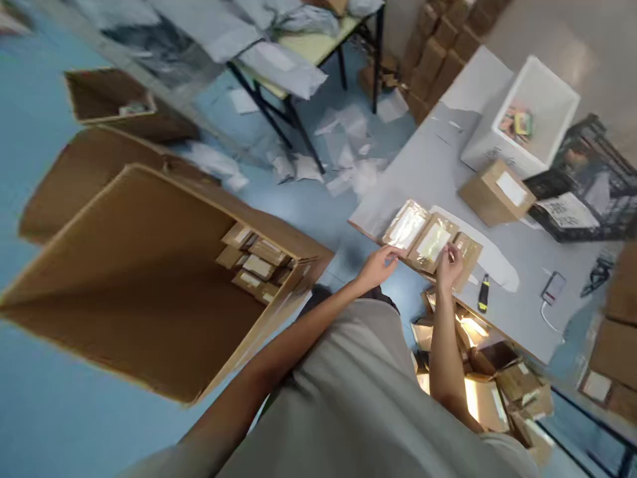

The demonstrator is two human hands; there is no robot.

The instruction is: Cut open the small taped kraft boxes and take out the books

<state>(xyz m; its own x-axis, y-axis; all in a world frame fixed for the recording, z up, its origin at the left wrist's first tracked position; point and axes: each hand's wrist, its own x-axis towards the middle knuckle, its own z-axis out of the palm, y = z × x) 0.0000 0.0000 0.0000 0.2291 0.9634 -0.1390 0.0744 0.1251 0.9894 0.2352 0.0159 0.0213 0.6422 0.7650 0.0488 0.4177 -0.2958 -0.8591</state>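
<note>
Three small taped cardboard boxes lie side by side along the near edge of the grey table. The left box [407,224] and the middle box [432,244] carry white labels under shiny tape; the right box [468,260] is partly covered by my right hand. At the lower edge of the left box, my left hand [381,267] touches it with fingers stretched out. My right hand [449,264] is over the seam between the middle and right boxes, its fingertips pinched together; whatever they grip is too small to tell. A black and yellow utility knife [484,293] lies to the right.
Behind stand a white foam box [522,116], a cardboard box [496,192] and a black crate [592,179]. A phone [554,288] lies on the table [522,318]. To my left is a large open carton [124,279] with small boxes inside. Cartons [517,385] pile below the table.
</note>
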